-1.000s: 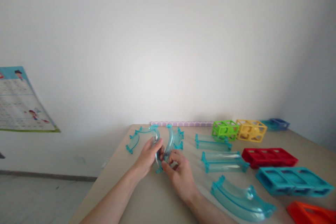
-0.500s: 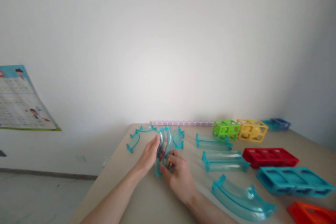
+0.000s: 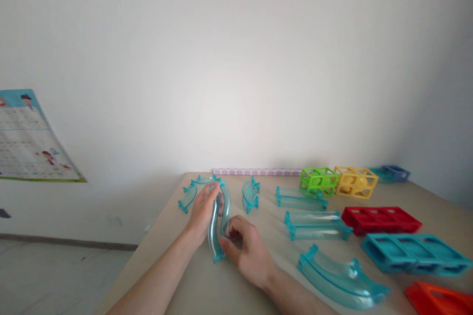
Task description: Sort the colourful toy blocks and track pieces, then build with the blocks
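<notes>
A clear blue S-curved track piece (image 3: 213,231) is held up on a slant above the table's left part, with both hands on it. My left hand (image 3: 202,210) is closed around its upper left side, thumb near the top end. The fingers of my right hand (image 3: 248,251) pinch its lower right side. Some fingertips are hidden behind the track piece. Just past the hands lie small curved clear blue pieces: one (image 3: 250,194) on the right, another (image 3: 188,198) on the left, and one (image 3: 206,180) at the back.
Straight clear blue tracks (image 3: 316,226) and a large curved track (image 3: 340,278) lie to the right. Beyond are green (image 3: 318,182) and yellow (image 3: 355,182) frame blocks, plus red (image 3: 381,220), teal (image 3: 416,253) and orange (image 3: 439,299) blocks. A purple patterned strip (image 3: 258,172) runs along the wall.
Both hands still hold the track piece. It has shifted left and turned, its lower end nearer me. The small curved piece on the right is now uncovered.
</notes>
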Demonstrator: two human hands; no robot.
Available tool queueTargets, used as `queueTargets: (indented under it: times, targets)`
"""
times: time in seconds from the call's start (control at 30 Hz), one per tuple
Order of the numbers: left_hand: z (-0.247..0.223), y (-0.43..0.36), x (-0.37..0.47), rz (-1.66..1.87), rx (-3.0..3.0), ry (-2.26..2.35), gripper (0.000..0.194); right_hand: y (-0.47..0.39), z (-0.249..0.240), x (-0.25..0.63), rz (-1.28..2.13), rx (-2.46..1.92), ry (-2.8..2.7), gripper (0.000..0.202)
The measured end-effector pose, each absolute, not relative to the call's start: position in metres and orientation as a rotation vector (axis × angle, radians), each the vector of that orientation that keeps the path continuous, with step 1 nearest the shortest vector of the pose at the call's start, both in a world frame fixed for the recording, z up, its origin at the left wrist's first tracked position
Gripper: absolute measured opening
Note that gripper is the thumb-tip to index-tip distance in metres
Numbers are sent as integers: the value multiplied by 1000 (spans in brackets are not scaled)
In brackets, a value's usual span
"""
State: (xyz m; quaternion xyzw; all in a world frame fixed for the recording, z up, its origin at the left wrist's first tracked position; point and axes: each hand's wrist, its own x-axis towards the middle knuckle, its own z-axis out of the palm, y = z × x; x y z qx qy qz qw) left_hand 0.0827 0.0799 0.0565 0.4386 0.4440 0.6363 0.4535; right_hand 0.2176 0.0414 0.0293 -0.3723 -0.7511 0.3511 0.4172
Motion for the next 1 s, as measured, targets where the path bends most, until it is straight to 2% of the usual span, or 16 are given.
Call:
queueTargets:
  times: [0.1, 0.27, 0.67, 0.83, 1.0]
  targets:
    - [55, 84, 77, 1640, 1055, 1201, 41, 40, 30, 218, 979, -995, -1902, 11]
    - [52, 90, 69, 1717, 857, 1319, 45, 40, 34, 217, 1049, -1057, -1881, 13]
    - [62, 86, 73, 1748, 539, 1140, 42, 44, 29, 214, 1086, -1055, -1773, 14]
    - [58, 90, 73, 1708, 632, 1101, 41, 41, 31, 217, 922, -1087, -1727, 16]
    - [45, 88, 83, 1447, 825, 1048, 44, 42, 30, 219, 687, -1108, -1750, 17]
